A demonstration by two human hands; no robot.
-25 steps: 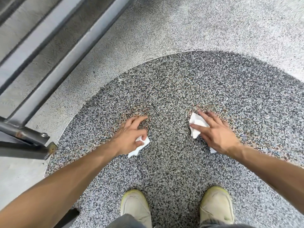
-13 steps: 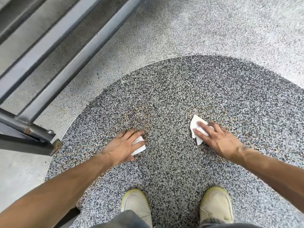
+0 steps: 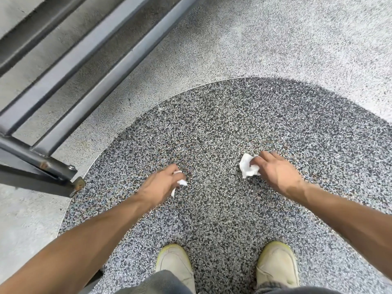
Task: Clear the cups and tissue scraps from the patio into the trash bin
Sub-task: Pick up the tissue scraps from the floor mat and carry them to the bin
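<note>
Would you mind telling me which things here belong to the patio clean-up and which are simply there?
Belongs to the job:
left tissue scrap, in the left hand
right tissue scrap, in the right hand

Just there:
metal frame
shoes

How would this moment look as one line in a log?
left hand: gripping tissue scrap | right hand: gripping crumpled tissue | surface: pebbled patio | trash bin: not visible

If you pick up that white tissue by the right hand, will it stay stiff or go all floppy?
Probably floppy: the tissue scrap already looks crumpled and bunched where the right hand closes on it. It likely weighs almost nothing, being thin paper. It may snag or tear a bit on the rough pebbled patio floor, so pinching beats dragging.
</note>
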